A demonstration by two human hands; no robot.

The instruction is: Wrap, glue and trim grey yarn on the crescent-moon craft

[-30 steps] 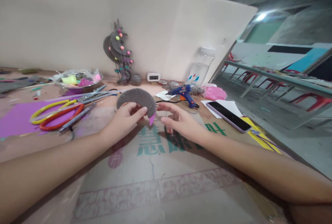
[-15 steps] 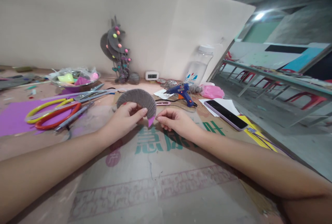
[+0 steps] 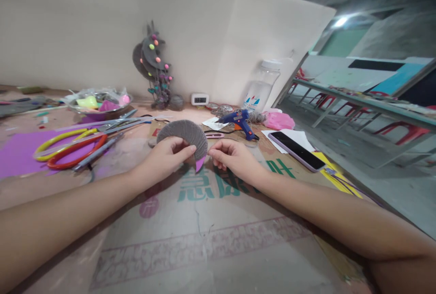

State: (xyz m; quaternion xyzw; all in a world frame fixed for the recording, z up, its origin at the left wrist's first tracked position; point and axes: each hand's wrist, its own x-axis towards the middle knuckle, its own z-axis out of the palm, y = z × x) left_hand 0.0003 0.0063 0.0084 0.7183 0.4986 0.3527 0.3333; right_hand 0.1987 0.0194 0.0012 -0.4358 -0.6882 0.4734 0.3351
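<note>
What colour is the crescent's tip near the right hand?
The tip is purple, clearest in the head view.

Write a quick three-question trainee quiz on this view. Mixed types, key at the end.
1. True or false: the person's right hand is gripping the blue plastic glue gun.

2. Multiple choice: which is to the picture's right of the small white digital clock?
A) round silver bowl
B) clear bottle with a white lid
C) grey crescent ornament with coloured beads

3. Fill in: the left hand holds a grey yarn-wrapped crescent whose unwrapped tip is ____.

Key:
1. False; its thumb and fingertips are pinched together beside the crescent's tip.
2. B
3. purple
</note>
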